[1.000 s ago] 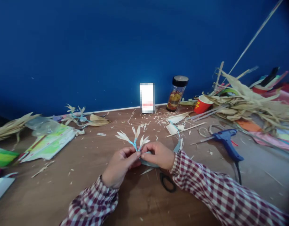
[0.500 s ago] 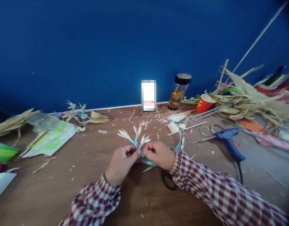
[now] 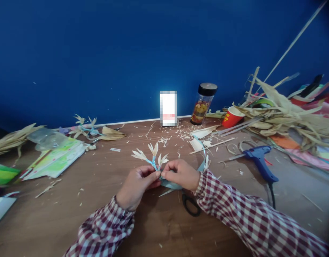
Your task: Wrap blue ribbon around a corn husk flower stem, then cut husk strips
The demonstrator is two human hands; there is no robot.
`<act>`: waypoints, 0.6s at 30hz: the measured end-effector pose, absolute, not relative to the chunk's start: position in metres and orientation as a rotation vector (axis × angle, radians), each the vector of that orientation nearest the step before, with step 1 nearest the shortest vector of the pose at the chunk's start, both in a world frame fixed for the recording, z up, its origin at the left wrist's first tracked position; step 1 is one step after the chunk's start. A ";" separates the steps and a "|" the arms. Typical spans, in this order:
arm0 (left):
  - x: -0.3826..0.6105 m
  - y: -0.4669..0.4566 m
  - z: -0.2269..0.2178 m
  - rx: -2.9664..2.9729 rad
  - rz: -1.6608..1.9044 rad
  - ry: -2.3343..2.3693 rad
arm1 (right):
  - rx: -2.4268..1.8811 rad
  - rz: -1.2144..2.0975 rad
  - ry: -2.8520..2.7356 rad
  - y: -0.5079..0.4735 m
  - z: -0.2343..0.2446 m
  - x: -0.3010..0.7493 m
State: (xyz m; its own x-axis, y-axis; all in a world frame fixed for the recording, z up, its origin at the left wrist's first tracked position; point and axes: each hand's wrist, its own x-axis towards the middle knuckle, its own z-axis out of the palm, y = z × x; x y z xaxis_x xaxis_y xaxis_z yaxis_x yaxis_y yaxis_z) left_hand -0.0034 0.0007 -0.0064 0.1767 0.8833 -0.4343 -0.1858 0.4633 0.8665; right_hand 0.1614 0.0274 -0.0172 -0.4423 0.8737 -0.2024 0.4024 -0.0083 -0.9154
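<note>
A small sprig of pale husk flowers [image 3: 151, 155] on a light blue wrapped stem stands up between my two hands over the brown table [image 3: 100, 200]. My left hand [image 3: 136, 185] pinches the stem from the left, fingers closed. My right hand [image 3: 180, 175] pinches it from the right and also holds a light blue ribbon [image 3: 172, 184], which loops out under the hand and up past my right wrist. Black scissors [image 3: 190, 206] lie on the table just under my right wrist, partly hidden by the checked sleeve.
A blue glue gun [image 3: 259, 161] lies to the right. Behind it are dried husks [image 3: 282, 114], a red paper cup [image 3: 232, 117] and a black-lidded jar [image 3: 203, 104]. Green printed paper [image 3: 56, 160] and another finished sprig [image 3: 85, 129] lie at left. Husk scraps litter the table.
Both hands stay pinched on the stem. The flower sprig has shifted slightly left and tilted between the fingers; the view has moved a little.
</note>
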 end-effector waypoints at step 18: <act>-0.006 0.002 -0.007 0.680 0.839 1.007 | -1.368 1.418 -1.801 0.024 -0.011 0.158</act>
State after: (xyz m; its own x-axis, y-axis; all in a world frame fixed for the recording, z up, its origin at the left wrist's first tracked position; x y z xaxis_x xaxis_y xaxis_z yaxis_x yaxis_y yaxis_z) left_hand -0.0056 0.0021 -0.0074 0.2860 0.8501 -0.4422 -0.2811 0.5156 0.8094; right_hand 0.1578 0.0242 -0.0107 -0.3939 0.8954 -0.2075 0.4121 -0.0298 -0.9107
